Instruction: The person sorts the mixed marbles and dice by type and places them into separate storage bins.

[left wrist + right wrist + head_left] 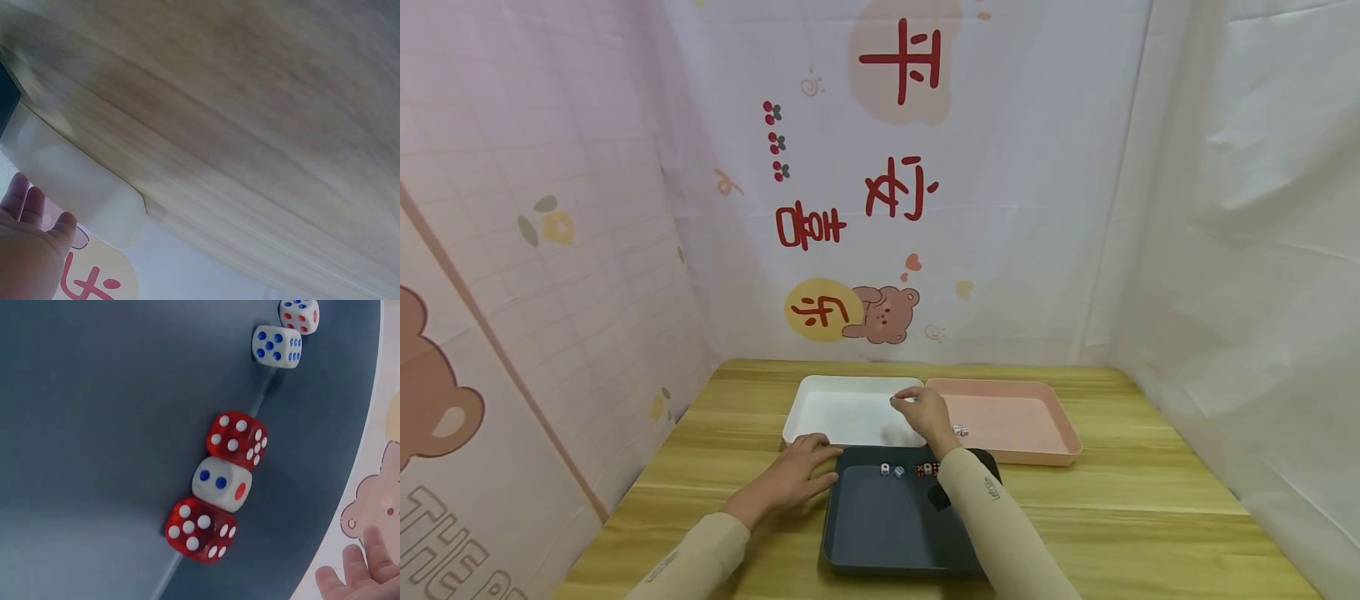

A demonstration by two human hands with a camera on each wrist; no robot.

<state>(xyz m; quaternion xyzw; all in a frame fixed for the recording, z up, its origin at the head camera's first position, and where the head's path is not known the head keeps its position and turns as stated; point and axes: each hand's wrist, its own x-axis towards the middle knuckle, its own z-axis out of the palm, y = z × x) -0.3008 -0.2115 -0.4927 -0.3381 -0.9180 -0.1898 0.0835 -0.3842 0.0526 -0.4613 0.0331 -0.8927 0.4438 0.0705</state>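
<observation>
My right hand [925, 414] is held over the white tray [805, 410], thumb and forefinger pinching a small die [892, 402] mostly hidden by the fingertips. In the right wrist view its other fingers [353, 567] are spread. Below that arm lies the dark grey tray [880, 525]. Along its far side sit two white dice with coloured pips [275, 347], then a row of a red die [236, 439], a white die [220, 482] and another red die [200, 530]. My left hand [801, 472] rests at the dark tray's far left corner, fingers loosely extended.
A pink tray [1007, 417] stands right of the white one, with small white dice [960, 431] near its left end, beside my right wrist. All the trays are on a wood-grain table [1120, 508]. A printed cloth [1022, 208] hangs behind the table.
</observation>
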